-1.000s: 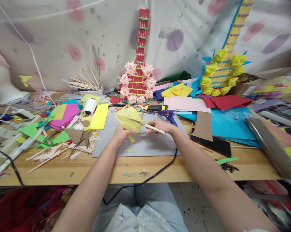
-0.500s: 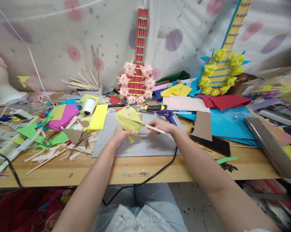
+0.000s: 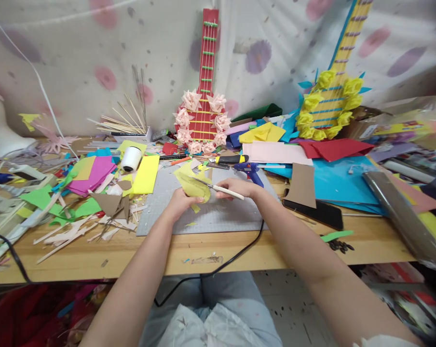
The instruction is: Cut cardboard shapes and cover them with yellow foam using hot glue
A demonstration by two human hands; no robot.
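My left hand (image 3: 179, 202) is closed on a piece of yellow paper (image 3: 192, 182) held just above a grey cutting mat (image 3: 218, 217). My right hand (image 3: 236, 187) grips a pair of scissors (image 3: 218, 188) with white handles; the blades point left and lie across the yellow paper. A small yellow offcut (image 3: 195, 208) hangs below the paper by my left fingers.
Coloured paper scraps and sticks (image 3: 76, 193) litter the left of the wooden table (image 3: 95, 250). A glue gun (image 3: 250, 169) and its black cord (image 3: 236, 255) lie behind my right hand. Two paper guitars, red (image 3: 203, 106) and yellow (image 3: 330, 96), lean on the wall. Cardboard (image 3: 304, 185) and blue sheets (image 3: 341, 183) lie right.
The view has shifted slightly. The yellow paper has turned a little in my left hand and the scissor blades have closed further into it.
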